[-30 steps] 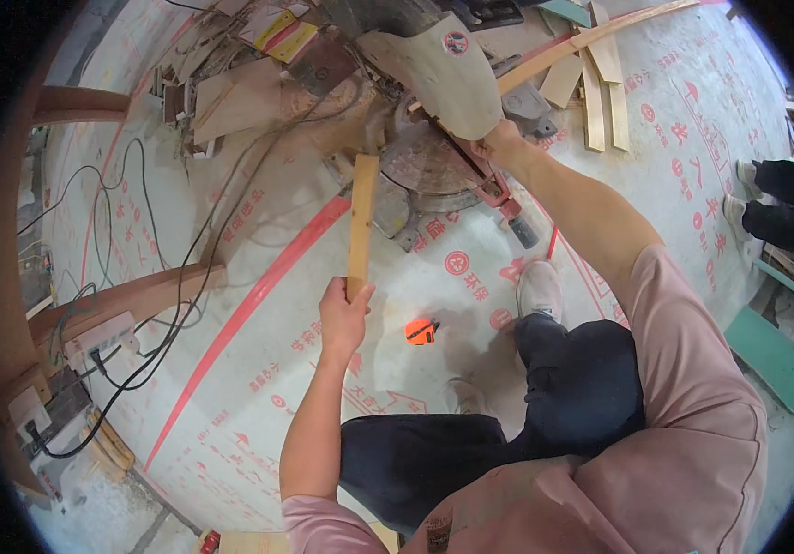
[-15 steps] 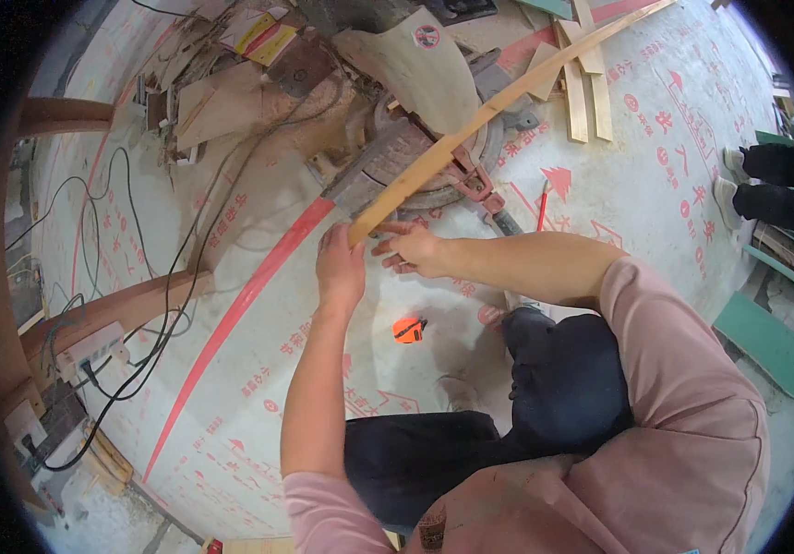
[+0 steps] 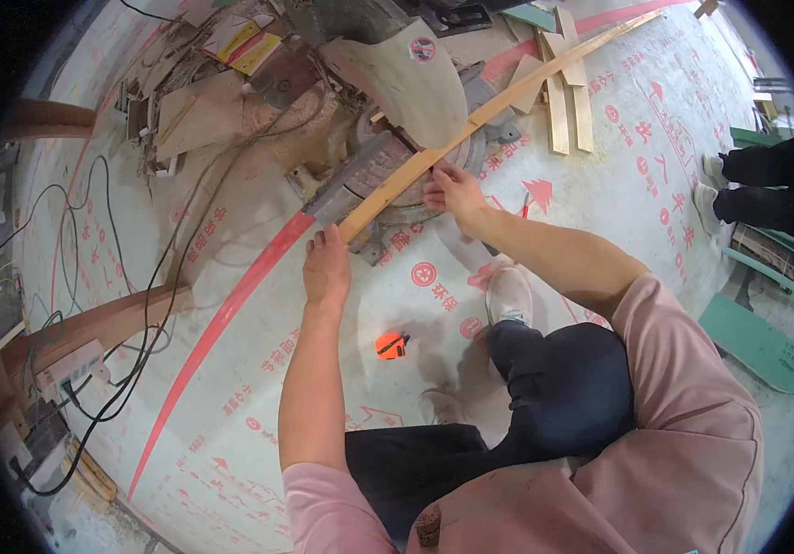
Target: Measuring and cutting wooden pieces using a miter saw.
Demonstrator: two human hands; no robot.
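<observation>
Floor (image 3: 231,369); strip (image 3: 499,104) against left hand (image 3: 327,268)

The saw guard (image 3: 406,88) blocks beyond the strip (image 3: 491,112); nearer, there's room.

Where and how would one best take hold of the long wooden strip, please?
I would probably take the long wooden strip by its near end, coming from the near side and closing across its narrow width. It is slender and slants away past the pale guard, while this end points back, clear of that guard.
</observation>
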